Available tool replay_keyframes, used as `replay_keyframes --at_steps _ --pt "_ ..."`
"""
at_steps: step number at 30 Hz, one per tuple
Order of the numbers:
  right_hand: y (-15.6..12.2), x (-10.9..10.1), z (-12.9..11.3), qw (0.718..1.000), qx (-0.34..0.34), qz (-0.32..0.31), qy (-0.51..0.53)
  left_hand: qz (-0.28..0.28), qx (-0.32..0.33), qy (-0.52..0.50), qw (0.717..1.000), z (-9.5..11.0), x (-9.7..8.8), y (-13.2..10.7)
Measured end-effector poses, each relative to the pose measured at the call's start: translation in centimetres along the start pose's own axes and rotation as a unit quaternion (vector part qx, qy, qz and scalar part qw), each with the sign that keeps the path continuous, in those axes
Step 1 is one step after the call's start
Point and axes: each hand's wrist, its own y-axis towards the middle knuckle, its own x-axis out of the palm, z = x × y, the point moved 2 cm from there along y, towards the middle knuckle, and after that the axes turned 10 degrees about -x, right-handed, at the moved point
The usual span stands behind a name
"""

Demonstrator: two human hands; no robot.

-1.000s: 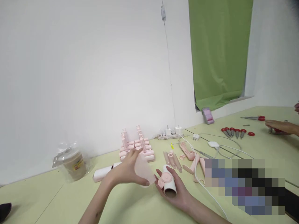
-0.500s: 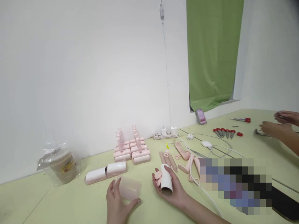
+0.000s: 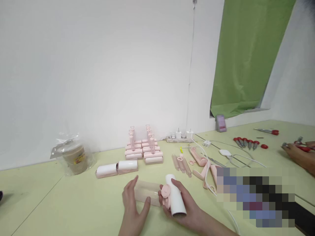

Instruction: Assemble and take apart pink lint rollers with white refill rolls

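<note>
My right hand [image 3: 189,209] is wrapped round a white paper roll [image 3: 175,200] with a pink round end piece [image 3: 165,194] at its near-left side. My left hand [image 3: 133,209] grips a translucent pale pink cover [image 3: 147,192] lying low over the table, thumb on its near edge, fingers behind it. The cover's right end sits right beside the roll's pink piece. Both hands are at the front centre of the pale green table [image 3: 73,203].
Two white rollers [image 3: 116,169] lie behind my left hand. Stacked pink rollers [image 3: 144,151], loose pink handles [image 3: 200,163], a power strip [image 3: 179,139] with white cables, a bagged tub [image 3: 73,158]. At right, red-handled tools [image 3: 246,142], scissors [image 3: 268,131] and another person's hand [image 3: 299,154].
My left hand lowered the translucent cover to the table, then brought it rightward against the roll in my right hand. The camera view shifted left and down a little.
</note>
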Motion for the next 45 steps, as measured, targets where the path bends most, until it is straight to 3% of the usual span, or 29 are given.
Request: replay_keyframes --at_steps 4,7,9,12,15,18,22,28,36,42,45 --pt "-0.5 0.3 0.7 0.999 -0.013 -0.036 -0.025 -0.233 0.021 -0.112 0.966 3.4 0.4 -0.5" --pt "-0.9 1.0 0.4 0.997 -0.04 -0.041 -0.042 -0.322 0.044 -0.14 0.935 5.1 0.8 0.3" --pt "-1.2 1.4 -0.2 0.997 -0.057 -0.028 -0.051 -0.307 0.047 -0.176 0.934 5.7 0.9 1.6" --pt "-1.6 1.9 -0.7 0.994 -0.065 -0.036 -0.079 -0.242 -0.04 -0.275 0.93 5.7 1.1 3.6" --pt "-1.9 1.6 -0.5 0.981 -0.081 -0.071 -0.161 -0.176 -0.152 -0.399 0.887 5.7 1.7 4.7" --pt "-2.1 1.1 0.2 0.961 -0.085 -0.101 -0.241 -0.181 -0.193 -0.434 0.861 6.3 2.6 4.2" --pt "-2.3 1.1 0.6 0.952 -0.099 -0.089 -0.274 -0.238 -0.2 -0.367 0.877 7.2 3.3 2.4" --pt "-2.5 1.3 0.5 0.943 -0.117 -0.077 -0.302 -0.247 -0.207 -0.309 0.895 7.1 3.4 1.1" --pt "-2.5 0.8 0.5 0.938 -0.109 -0.063 -0.323 -0.259 -0.128 -0.311 0.906 7.2 3.3 0.8" --pt "-2.3 1.8 0.8 0.946 -0.092 -0.096 -0.295 -0.255 -0.173 -0.356 0.882 7.7 2.8 1.2" --pt "-2.1 2.3 0.1 0.954 -0.099 -0.119 -0.257 -0.173 -0.214 -0.465 0.842 7.5 1.8 2.7"
